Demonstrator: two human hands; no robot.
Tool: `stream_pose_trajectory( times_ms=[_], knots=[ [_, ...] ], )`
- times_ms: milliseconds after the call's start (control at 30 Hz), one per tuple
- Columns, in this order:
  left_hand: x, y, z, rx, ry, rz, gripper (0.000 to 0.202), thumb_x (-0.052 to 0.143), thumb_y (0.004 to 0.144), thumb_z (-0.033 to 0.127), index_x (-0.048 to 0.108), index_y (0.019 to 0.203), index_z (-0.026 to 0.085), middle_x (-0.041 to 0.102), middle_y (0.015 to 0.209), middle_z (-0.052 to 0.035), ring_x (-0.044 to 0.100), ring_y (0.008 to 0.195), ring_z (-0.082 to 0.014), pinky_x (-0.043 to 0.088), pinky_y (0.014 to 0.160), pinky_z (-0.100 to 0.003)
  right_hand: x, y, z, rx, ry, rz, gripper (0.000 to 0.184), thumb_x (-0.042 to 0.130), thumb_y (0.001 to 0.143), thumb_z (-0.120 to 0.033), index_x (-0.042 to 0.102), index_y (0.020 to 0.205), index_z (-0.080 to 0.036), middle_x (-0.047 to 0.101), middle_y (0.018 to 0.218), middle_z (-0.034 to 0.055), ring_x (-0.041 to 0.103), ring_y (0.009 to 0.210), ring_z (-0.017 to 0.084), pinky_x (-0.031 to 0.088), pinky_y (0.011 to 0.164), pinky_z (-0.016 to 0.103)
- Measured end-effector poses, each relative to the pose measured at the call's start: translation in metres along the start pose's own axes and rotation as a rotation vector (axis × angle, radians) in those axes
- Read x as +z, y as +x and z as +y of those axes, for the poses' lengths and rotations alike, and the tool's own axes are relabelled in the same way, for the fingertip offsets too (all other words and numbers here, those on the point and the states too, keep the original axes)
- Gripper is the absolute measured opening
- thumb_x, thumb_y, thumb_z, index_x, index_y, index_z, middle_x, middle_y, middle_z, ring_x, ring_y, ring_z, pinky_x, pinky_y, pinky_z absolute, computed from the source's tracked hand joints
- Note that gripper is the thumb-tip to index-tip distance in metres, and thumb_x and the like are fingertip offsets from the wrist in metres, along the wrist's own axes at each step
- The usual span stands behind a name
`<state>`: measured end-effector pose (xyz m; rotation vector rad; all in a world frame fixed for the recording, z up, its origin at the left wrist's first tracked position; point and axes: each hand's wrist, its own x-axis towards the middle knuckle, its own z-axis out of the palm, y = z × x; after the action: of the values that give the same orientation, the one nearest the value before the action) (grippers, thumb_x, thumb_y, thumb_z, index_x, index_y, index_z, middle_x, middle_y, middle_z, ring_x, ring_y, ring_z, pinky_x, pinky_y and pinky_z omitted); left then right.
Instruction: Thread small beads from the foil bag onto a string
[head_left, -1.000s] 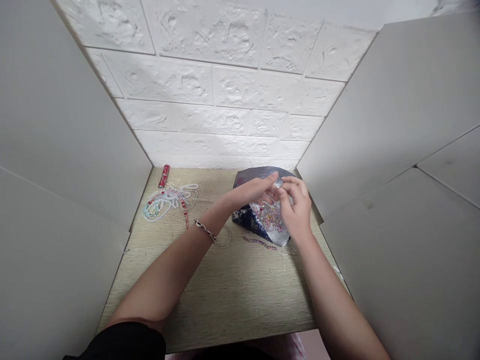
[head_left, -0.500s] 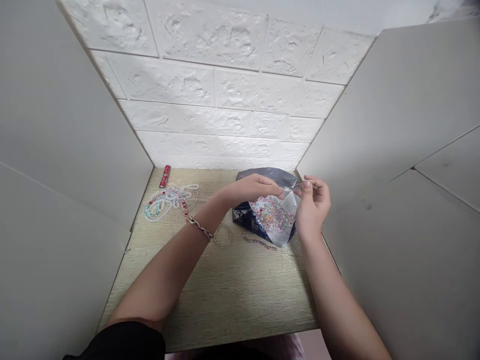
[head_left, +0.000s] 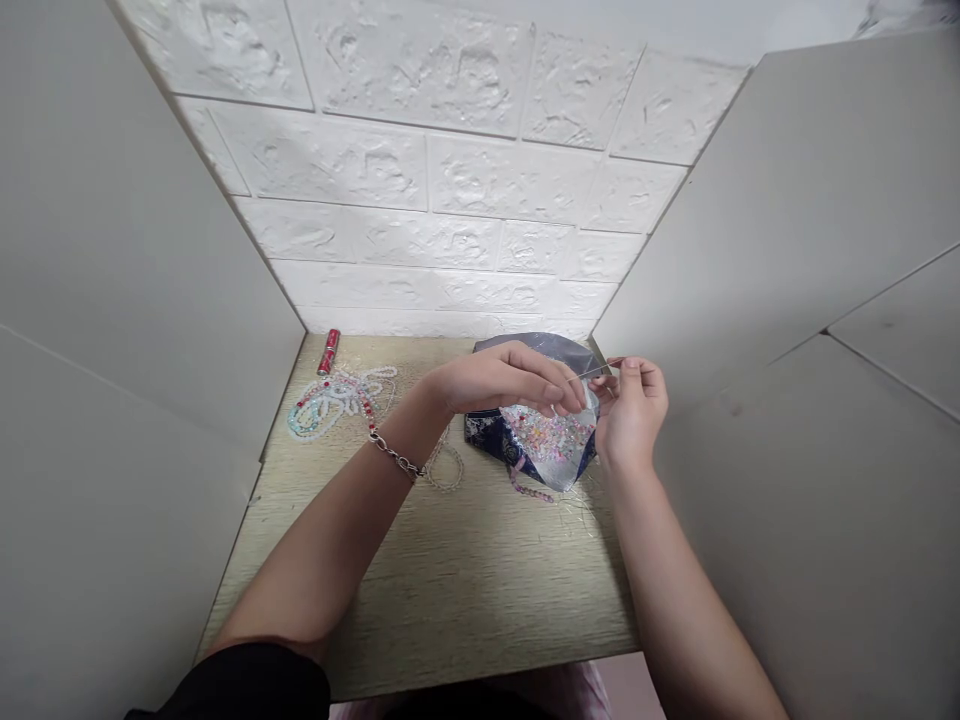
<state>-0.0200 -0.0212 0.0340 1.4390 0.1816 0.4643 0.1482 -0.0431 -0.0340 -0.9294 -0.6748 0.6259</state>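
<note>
A clear plastic bag of small pink and white beads (head_left: 553, 445) hangs over the wooden table (head_left: 450, 580), in front of a dark blue patterned pouch (head_left: 491, 440). My left hand (head_left: 506, 382), with a chain bracelet on the wrist, curls over the bag's top with its fingertips at the mouth. My right hand (head_left: 634, 410) pinches the bag's upper right edge, fingers pressed together. A short beaded strand (head_left: 529, 490) lies under the bag.
A pile of bead strands (head_left: 337, 405) and a small red tube (head_left: 328, 352) lie at the back left of the table. A loop of pale beads (head_left: 442, 470) rests by my left wrist. White panels wall in both sides; a white brick wall is behind.
My hands have drawn apart at the bag's top, the right one shifting right with the edge, so the mouth has spread. My left fingers now curl lower over the opening.
</note>
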Motion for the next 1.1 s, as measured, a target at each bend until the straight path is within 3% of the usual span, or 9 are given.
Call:
stream_pose_trajectory(
  times_ms=[167, 300, 433, 533, 733, 833, 933, 1033, 1100],
  knots=[
    [0.0, 0.001, -0.001, 0.036, 0.091, -0.06, 0.019, 0.061, 0.06, 0.008, 0.07, 0.069, 0.021, 0.062, 0.09, -0.0045, 0.055, 0.086, -0.0134, 0.043, 0.08, -0.028, 0.0, 0.001, 0.0, -0.008, -0.007, 0.006, 0.021, 0.058, 0.069, -0.034, 0.046, 0.072, -0.018, 0.051, 0.074, -0.0028, 0.046, 0.047, 0.003, 0.041, 0.049, 0.019],
    [0.0, 0.002, 0.001, -0.02, 0.144, -0.128, 0.022, 0.059, 0.06, 0.009, 0.07, 0.075, 0.021, 0.06, 0.105, -0.0047, 0.051, 0.1, -0.0177, 0.041, 0.086, -0.029, 0.0, 0.001, 0.0, -0.015, -0.027, 0.006, 0.02, 0.057, 0.07, -0.035, 0.047, 0.071, -0.018, 0.052, 0.074, -0.0027, 0.046, 0.047, 0.003, 0.04, 0.048, 0.019],
    [-0.002, 0.003, -0.002, 0.075, 0.079, -0.181, 0.024, 0.056, 0.064, 0.012, 0.068, 0.084, 0.021, 0.058, 0.11, -0.0026, 0.049, 0.104, -0.0161, 0.036, 0.093, -0.03, 0.001, 0.001, 0.001, -0.011, -0.021, 0.015, 0.021, 0.058, 0.069, -0.035, 0.047, 0.07, -0.016, 0.053, 0.073, -0.0026, 0.045, 0.046, 0.003, 0.04, 0.048, 0.02],
    [-0.003, 0.003, -0.004, 0.115, 0.067, -0.175, 0.021, 0.055, 0.07, 0.016, 0.068, 0.085, 0.021, 0.058, 0.11, -0.0021, 0.048, 0.106, -0.0146, 0.034, 0.096, -0.031, 0.001, 0.0, 0.001, -0.011, -0.024, -0.003, 0.021, 0.058, 0.069, -0.035, 0.048, 0.07, -0.016, 0.053, 0.073, -0.0025, 0.045, 0.046, 0.003, 0.04, 0.048, 0.019],
    [-0.004, 0.003, -0.003, 0.072, 0.127, -0.143, 0.017, 0.057, 0.069, 0.017, 0.068, 0.081, 0.021, 0.059, 0.106, -0.0017, 0.051, 0.1, -0.0131, 0.037, 0.091, -0.028, 0.0, 0.0, 0.002, 0.013, -0.037, -0.021, 0.02, 0.057, 0.07, -0.034, 0.048, 0.069, -0.016, 0.054, 0.073, -0.0029, 0.045, 0.044, 0.003, 0.038, 0.046, 0.019],
    [-0.003, 0.003, -0.001, -0.024, 0.191, -0.107, 0.016, 0.055, 0.071, 0.026, 0.068, 0.076, 0.018, 0.064, 0.093, -0.0036, 0.055, 0.091, -0.0135, 0.04, 0.087, -0.028, 0.0, -0.001, 0.002, 0.033, -0.032, -0.043, 0.02, 0.058, 0.07, -0.034, 0.049, 0.07, -0.017, 0.054, 0.074, -0.0029, 0.046, 0.045, 0.003, 0.04, 0.048, 0.02],
    [-0.002, 0.002, 0.003, -0.248, 0.328, -0.037, 0.031, 0.048, 0.074, 0.039, 0.067, 0.071, 0.014, 0.066, 0.081, -0.0067, 0.058, 0.081, -0.0151, 0.042, 0.081, -0.029, 0.001, -0.003, 0.0, 0.021, -0.011, -0.104, 0.019, 0.058, 0.071, -0.034, 0.05, 0.072, -0.017, 0.054, 0.075, -0.0028, 0.047, 0.047, 0.003, 0.041, 0.051, 0.021],
    [-0.001, -0.001, 0.009, -0.481, 0.444, -0.016, 0.039, 0.046, 0.073, 0.046, 0.066, 0.079, 0.013, 0.066, 0.083, -0.0082, 0.06, 0.078, -0.0169, 0.045, 0.072, -0.028, 0.0, -0.004, 0.0, -0.023, -0.039, -0.24, 0.016, 0.059, 0.071, -0.034, 0.054, 0.074, -0.019, 0.054, 0.081, -0.0013, 0.049, 0.055, 0.005, 0.044, 0.056, 0.022],
    [-0.002, -0.004, 0.012, -0.508, 0.542, 0.032, 0.041, 0.051, 0.069, 0.047, 0.064, 0.09, 0.015, 0.065, 0.089, -0.0074, 0.059, 0.081, -0.0178, 0.044, 0.07, -0.027, -0.001, -0.005, 0.0, -0.078, -0.113, -0.349, 0.014, 0.059, 0.071, -0.034, 0.057, 0.074, -0.02, 0.055, 0.088, 0.0006, 0.052, 0.066, 0.008, 0.046, 0.059, 0.024]
  ],
)
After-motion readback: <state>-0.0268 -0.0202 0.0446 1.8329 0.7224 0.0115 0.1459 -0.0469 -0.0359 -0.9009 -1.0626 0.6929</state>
